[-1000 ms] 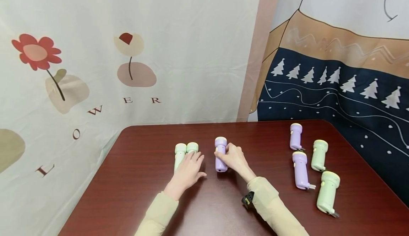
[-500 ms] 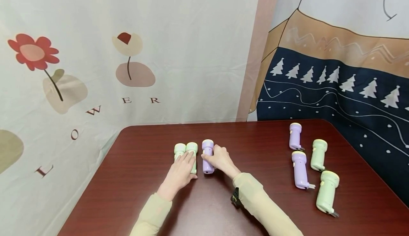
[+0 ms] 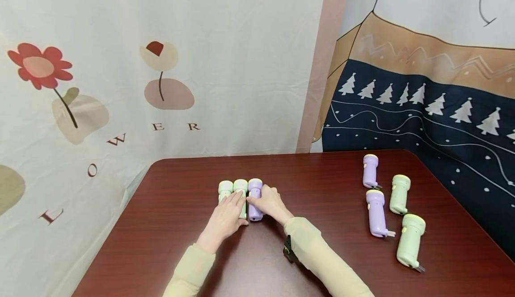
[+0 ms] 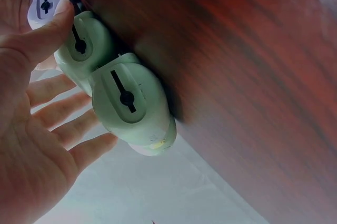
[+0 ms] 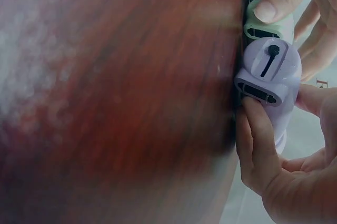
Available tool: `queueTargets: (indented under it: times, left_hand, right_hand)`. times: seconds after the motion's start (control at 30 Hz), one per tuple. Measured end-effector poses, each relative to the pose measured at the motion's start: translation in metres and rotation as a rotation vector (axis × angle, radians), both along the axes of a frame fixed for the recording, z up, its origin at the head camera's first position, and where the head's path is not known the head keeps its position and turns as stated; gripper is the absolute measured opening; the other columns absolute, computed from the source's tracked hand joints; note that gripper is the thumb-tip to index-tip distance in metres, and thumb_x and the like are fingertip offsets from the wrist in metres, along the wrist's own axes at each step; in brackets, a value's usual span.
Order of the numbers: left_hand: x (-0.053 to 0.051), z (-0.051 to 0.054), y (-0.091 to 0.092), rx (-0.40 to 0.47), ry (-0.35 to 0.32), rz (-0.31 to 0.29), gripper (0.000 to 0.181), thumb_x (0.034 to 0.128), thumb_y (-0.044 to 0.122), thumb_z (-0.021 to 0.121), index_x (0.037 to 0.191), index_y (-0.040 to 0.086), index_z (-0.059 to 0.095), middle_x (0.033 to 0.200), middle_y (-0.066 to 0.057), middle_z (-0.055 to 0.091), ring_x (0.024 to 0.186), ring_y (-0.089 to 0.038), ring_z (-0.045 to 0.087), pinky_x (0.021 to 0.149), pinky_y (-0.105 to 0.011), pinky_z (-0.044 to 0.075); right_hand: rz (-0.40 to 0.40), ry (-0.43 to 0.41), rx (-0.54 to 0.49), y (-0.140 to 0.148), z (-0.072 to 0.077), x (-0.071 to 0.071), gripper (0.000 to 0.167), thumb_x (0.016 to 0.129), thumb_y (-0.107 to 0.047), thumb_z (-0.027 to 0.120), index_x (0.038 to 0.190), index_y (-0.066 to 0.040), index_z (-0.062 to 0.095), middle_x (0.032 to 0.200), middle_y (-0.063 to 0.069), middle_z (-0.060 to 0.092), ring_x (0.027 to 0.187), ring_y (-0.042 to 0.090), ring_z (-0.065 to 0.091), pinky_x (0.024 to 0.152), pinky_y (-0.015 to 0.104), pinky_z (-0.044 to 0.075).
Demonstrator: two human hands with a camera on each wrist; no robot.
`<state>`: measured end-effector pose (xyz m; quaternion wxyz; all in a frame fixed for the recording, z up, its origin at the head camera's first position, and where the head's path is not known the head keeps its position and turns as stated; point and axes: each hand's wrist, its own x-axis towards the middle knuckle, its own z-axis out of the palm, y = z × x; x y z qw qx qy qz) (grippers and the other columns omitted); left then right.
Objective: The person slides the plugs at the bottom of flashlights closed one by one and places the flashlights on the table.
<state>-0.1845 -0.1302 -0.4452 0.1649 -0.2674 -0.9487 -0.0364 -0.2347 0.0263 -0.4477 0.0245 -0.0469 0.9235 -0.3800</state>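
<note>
Compared with 1 second ago, the held purple flashlight [image 3: 255,193] has slid left across the desk [image 3: 322,185], closing most of the gap to 2 green ones.

Head view: 3 flashlights lie side by side in a row. At its left end is the outer green flashlight [image 3: 224,189], next the middle green flashlight [image 3: 240,185], then the held purple flashlight just beside it; whether those 2 touch, I cannot tell. My left hand [image 3: 227,216] lies over both green ones, fingers extended and holding nothing tightly. My right hand [image 3: 271,203] grips the purple one between thumb and fingers. Well apart, on the right side of the desk, lie 4 more: a far purple flashlight [image 3: 370,171], a near purple flashlight [image 3: 376,214], a far green flashlight [image 3: 399,194] and a near green flashlight [image 3: 411,241]. Metal prongs stick out at the lower ends of the near 2.

Left wrist view: the outer green flashlight is closest, its slotted end toward the camera. The left thumb reaches across beside the middle one, while 4 straight fingers stretch behind the pair.

Right wrist view: the right hand's fingers curl against the purple flashlight's side.
</note>
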Motion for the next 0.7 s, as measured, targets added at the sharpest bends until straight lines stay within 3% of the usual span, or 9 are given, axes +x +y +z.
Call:
queueTargets:
  times: [0.47, 0.7]
  left_hand:
    - [-0.0017, 0.0004, -0.0016, 0.03, -0.006, -0.011, 0.067, 0.069, 0.033, 0.08, 0.119, -0.005, 0.057, 0.128, -0.021, 0.058, 0.119, -0.034, 0.056, 0.1, -0.048, 0.045]
    - [-0.0015, -0.0007, -0.0026, 0.028, 0.036, -0.019, 0.068, 0.0675, 0.031, 0.082, 0.119, -0.005, 0.057, 0.126, -0.021, 0.059, 0.117, -0.034, 0.057, 0.1, -0.043, 0.046]
  right_hand:
    - [-0.021, -0.005, 0.044, -0.0037, -0.002, 0.0009, 0.065, 0.077, -0.05, 0.07, 0.104, 0.007, 0.057, 0.085, 0.017, 0.063, 0.077, 0.033, 0.065, 0.065, 0.04, 0.052]
    - [0.007, -0.025, 0.056, 0.0004, 0.001, 0.0, 0.063, 0.078, -0.056, 0.067, 0.1, 0.003, 0.06, 0.082, 0.013, 0.063, 0.069, 0.025, 0.061, 0.059, 0.034, 0.049]
